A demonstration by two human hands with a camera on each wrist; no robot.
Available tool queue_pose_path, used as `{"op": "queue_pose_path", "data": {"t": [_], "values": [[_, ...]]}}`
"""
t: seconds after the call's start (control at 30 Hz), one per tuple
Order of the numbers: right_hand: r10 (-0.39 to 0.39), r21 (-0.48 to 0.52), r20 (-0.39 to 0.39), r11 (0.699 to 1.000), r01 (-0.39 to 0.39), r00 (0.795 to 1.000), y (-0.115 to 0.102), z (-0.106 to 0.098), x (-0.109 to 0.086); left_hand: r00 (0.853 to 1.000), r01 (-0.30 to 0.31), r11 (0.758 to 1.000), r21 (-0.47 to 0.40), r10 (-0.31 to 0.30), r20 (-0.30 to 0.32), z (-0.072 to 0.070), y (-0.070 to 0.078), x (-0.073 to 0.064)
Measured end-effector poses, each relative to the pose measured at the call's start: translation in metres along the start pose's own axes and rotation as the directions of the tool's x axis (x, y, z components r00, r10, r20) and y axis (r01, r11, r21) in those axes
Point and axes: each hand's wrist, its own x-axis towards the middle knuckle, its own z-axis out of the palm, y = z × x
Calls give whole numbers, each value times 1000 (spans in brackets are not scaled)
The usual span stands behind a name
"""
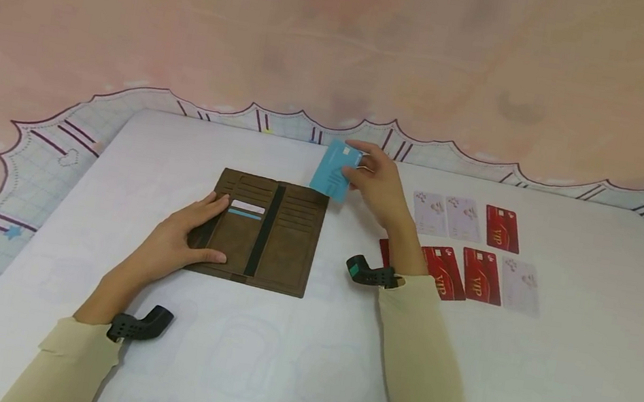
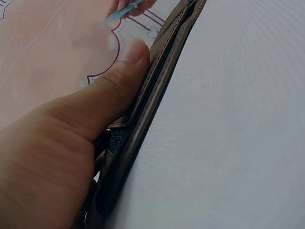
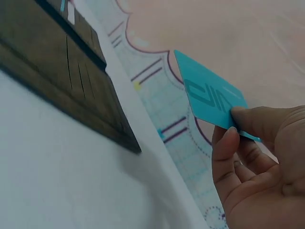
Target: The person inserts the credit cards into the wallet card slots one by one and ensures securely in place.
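Note:
A brown bifold wallet [image 1: 288, 265] lies open on the table, a dark strip down its middle. My left hand [image 1: 175, 232] rests on its left edge, thumb and fingertips on the inner face; the left wrist view shows the thumb [image 2: 119, 71] over the edge, other fingers mostly hidden. A white card [image 1: 248, 206] and a blue card edge [image 1: 244, 215] show in the left panel's slots. Above the wallet's upper right corner, my right hand [image 1: 378, 185] pinches a tilted blue card [image 1: 335, 168] between thumb and fingers; its large lettering faces the right wrist camera.
Right of the wallet lie two rows of cards, among them red VIP cards [image 1: 502, 229] and pale patterned cards [image 1: 429, 213]. My right forearm partly covers one red card [image 1: 384, 252]. The white table [image 1: 251, 356] ends at a patterned cloth [image 1: 319, 133] behind.

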Motion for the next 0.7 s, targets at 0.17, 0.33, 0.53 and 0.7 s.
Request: {"op": "queue_pose_path", "data": {"t": [0.17,0.33,0.53,0.7], "values": [[-22,56,10,998,21,1000,-5,16,3,1000,15,1000,0,-15,6,-1,2,0],[-37,138,17,990,34,999,-6,36,8,1000,24,1000,4,-24,6,-2,3,-1],[-15,198,10,980,12,1000,-5,62,9,1000,17,1000,2,-17,2,-3,2,-2],[4,182,38,983,-10,999,-3,79,8,1000,13,1000,3,-13,9,-3,3,-1]]}}
